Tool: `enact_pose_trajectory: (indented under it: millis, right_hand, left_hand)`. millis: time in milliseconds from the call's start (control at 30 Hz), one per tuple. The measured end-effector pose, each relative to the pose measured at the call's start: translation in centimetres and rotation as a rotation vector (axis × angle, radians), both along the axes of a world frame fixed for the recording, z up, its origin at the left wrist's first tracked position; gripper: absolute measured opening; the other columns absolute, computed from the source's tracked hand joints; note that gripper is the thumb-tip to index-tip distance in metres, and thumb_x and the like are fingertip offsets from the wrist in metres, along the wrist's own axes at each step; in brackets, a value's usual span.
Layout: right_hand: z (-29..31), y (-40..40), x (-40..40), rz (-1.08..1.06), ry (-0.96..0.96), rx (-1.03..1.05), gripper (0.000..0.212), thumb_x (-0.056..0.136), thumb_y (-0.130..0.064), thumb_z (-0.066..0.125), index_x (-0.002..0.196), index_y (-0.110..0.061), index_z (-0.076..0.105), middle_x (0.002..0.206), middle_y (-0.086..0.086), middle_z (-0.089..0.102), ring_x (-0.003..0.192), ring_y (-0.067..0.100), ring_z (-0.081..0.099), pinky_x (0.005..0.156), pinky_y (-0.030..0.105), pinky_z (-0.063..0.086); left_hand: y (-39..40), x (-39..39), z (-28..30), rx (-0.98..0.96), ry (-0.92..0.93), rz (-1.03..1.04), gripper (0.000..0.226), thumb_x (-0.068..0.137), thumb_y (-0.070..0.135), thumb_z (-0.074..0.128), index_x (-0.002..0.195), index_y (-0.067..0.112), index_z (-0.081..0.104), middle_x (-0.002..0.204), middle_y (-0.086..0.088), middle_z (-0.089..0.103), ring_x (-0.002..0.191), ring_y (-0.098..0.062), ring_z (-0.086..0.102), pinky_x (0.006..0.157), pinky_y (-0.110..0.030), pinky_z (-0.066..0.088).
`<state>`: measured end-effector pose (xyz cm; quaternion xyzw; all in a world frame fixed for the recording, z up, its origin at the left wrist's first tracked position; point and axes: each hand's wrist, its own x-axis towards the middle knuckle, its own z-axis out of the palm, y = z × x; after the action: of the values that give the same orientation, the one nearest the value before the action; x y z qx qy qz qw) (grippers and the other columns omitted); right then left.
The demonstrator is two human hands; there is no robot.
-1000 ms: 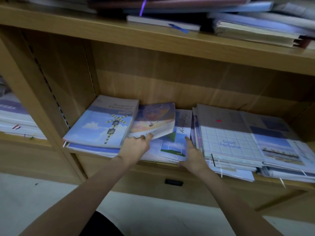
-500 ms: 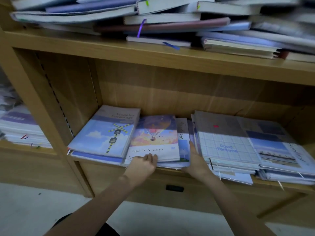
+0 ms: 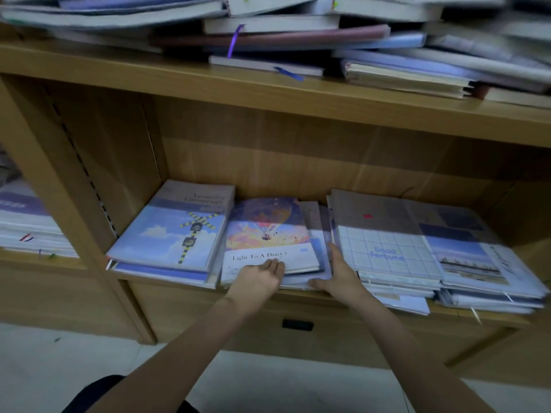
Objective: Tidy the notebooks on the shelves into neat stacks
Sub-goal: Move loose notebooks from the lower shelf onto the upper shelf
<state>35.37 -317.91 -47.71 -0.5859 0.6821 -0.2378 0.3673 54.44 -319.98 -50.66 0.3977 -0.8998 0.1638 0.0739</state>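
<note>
— Pale floor (image 3: pixel 44 368) at the very bottom, under a wooden bookcase (image 3: pixel 268 96). Nearest?

— Two bare forearms reaching up to the front edge of the lower shelf (image 3: pixel 298 296). Left hand (image 3: pixel 258 277) palm down, fingers straight and close together, lying flat on the white lower strip of the balloon notebook (image 3: pixel 268 234) titled "Light To A Diary's". Pressing, not gripping.

— And the other?

— Right hand (image 3: pixel 340 275) set edge-on against the right side of the middle stack (image 3: pixel 316 272), fingers extended along that side, thumb stretched leftward under the stack's front edge. Relaxed, nothing curled round.

— Where exactly on that shelf?

— Middle stack between two others. Balloon notebook on top, lying roughly square to the shelf edge, with a few covers showing past its right side. Just left, touching or nearly so, a stack topped by the sky-and-crossing-signal notebook (image 3: pixel 179 231), turned slightly clockwise. Just right, a wider heap topped by the grid notebook (image 3: pixel 384 245) reading "Good Fortune", partly overlapped by a landscape-cover notebook (image 3: pixel 465 257), lower sheets poking out at the front.

— Farther back?

— Wooden back panel, then the upper shelf loaded with a loose pile of books (image 3: pixel 298 40), spines at different angles, a purple ribbon (image 3: pixel 234 40) hanging from one. Off to the left, in the next bay, another stack of notebooks (image 3: pixel 29 225), blurred.
</note>
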Motion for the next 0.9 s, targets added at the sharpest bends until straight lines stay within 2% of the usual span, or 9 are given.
enact_pose_trajectory:
  millis: [133,233,300,333,433,533,633,800,900]
  right_hand:
    - [-0.3,-0.3,-0.9,-0.032,-0.179,0.045,0.103,0.074,-0.008,0.078,0.149,-0.024,0.009,0.144,-0.001,0.04,0.129,0.021,0.043,0.106,0.043,0.04]
    - [-0.1,-0.2,-0.9,-0.01,-0.231,0.093,0.107,0.074,0.001,0.075,0.15,-0.022,0.004,0.148,0.005,0.035,0.13,0.023,0.042,0.107,0.038,0.038]
    - [-0.1,-0.1,-1.0,-0.007,-0.28,0.112,0.105,0.076,0.008,0.07,0.15,-0.018,0.002,0.151,0.009,0.028,0.136,0.024,0.034,0.104,0.03,0.035]
    - [0.0,0.0,-1.0,-0.002,-0.295,0.118,0.103,0.076,0.009,0.069,0.15,-0.016,0.002,0.151,0.011,0.027,0.138,0.024,0.032,0.103,0.029,0.035]
    - [-0.7,-0.2,-0.9,0.014,-0.2,0.101,0.091,0.076,0.004,0.072,0.147,-0.015,0.018,0.147,0.008,0.036,0.136,0.023,0.036,0.107,0.032,0.036]
    - [-0.8,0.1,0.5,0.121,0.128,0.059,0.071,0.083,-0.014,0.07,0.142,-0.013,0.031,0.145,0.004,0.038,0.133,0.022,0.037,0.108,0.029,0.033]
    - [-1.2,0.8,1.3,0.204,0.321,0.022,0.07,0.089,-0.017,0.063,0.146,-0.013,0.024,0.154,0.009,0.02,0.141,0.023,0.023,0.11,0.027,0.024]
    - [-1.7,3.4,1.4,0.238,0.544,-0.069,0.074,0.091,0.002,0.047,0.151,-0.014,0.006,0.158,0.01,0.001,0.146,0.02,0.009,0.111,0.024,0.02]
    - [-1.9,4.6,1.7,0.237,0.606,-0.103,0.071,0.093,0.003,0.042,0.15,-0.012,0.002,0.158,0.01,0.004,0.145,0.017,0.008,0.109,0.02,0.02]
  left_hand:
    - [-0.1,-1.4,3.2,0.017,0.028,0.001,0.059,0.036,0.014,0.085,0.093,0.012,0.072,0.077,0.002,0.071,0.048,-0.014,0.061,0.035,-0.018,0.036]
    - [-0.1,-1.3,2.1,0.213,-0.081,0.044,0.047,0.084,0.012,0.058,0.13,0.017,0.049,0.125,-0.003,0.059,0.1,-0.024,0.064,0.077,-0.034,0.049]
    - [0.4,-0.2,0.7,0.385,-0.007,0.162,0.05,0.094,0.018,0.047,0.142,0.024,0.033,0.151,0.0,0.031,0.135,-0.024,0.036,0.112,-0.037,0.022]
    - [0.7,0.6,0.1,0.416,0.041,0.222,0.06,0.094,0.022,0.049,0.147,0.027,0.021,0.157,0.001,0.011,0.143,-0.026,0.015,0.116,-0.039,0.005]
    - [0.9,3.3,-1.0,0.496,0.085,0.462,0.085,0.09,0.027,0.057,0.147,0.036,-0.006,0.153,-0.008,-0.02,0.141,-0.041,-0.01,0.115,-0.047,0.0]
    - [-0.6,4.1,-0.2,0.561,0.157,0.56,0.082,0.089,0.021,0.058,0.149,0.032,0.004,0.148,-0.022,0.019,0.133,-0.036,0.033,0.106,-0.035,0.032]
    - [-2.2,4.3,0.6,0.62,0.158,0.482,0.08,0.087,0.02,0.06,0.149,0.031,0.01,0.129,-0.012,0.048,0.116,-0.026,0.05,0.092,-0.029,0.041]
    - [-3.6,6.8,1.2,0.886,0.385,0.333,0.088,0.08,0.013,0.071,0.148,0.019,0.015,0.143,-0.007,0.041,0.126,-0.021,0.044,0.087,-0.013,0.034]
    - [-4.2,7.2,1.0,0.901,0.446,0.278,0.077,0.085,0.005,0.065,0.147,0.018,0.02,0.154,-0.008,0.02,0.139,-0.019,0.026,0.101,-0.017,0.028]
